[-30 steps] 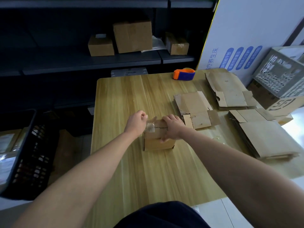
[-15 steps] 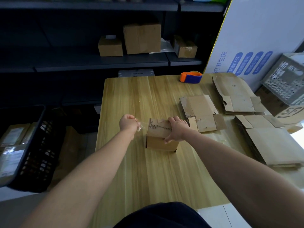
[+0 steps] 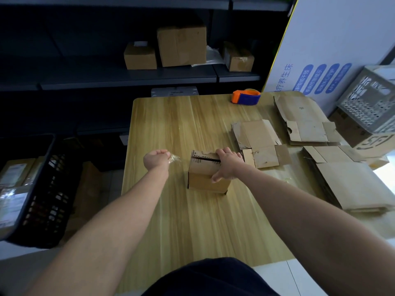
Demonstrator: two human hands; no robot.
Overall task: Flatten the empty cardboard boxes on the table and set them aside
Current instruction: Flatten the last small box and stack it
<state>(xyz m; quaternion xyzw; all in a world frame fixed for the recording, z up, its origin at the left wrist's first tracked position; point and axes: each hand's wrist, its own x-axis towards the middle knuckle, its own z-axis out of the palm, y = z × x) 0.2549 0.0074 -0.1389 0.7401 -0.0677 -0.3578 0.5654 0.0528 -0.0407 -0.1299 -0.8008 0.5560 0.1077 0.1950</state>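
The small brown cardboard box (image 3: 208, 178) is sitting upright near the middle of the pale wooden bench (image 3: 171, 221), just left of the flattened brown cardboard sheets (image 3: 259, 142) that are lying along the right side. It is looking light and probably empty. The thin corrugated walls are likely stiff at the corners but soft across the panels, so it should be folding rather than resisting once its seams are free. A dark slit is showing along the top, suggesting the flaps are no longer sealed there. The sensible places to take hold are the loose top flap edges, then two opposite corners, pushing them toward each other so the sleeve collapses flat. The bottom seam is hidden, so whether it is taped cannot be told. The right hand (image 3: 227, 166) is grasping the box from above, fingers curling over the far top edge and thumb pressing down the near face, pinning it to the bench. The left hand (image 3: 157, 158) is hanging clear of the box to its left, clenched, and pinching a crumpled strip of clear tape (image 3: 175, 159) — flimsy, sticky stuff that is likely to be clinging to the fingers.
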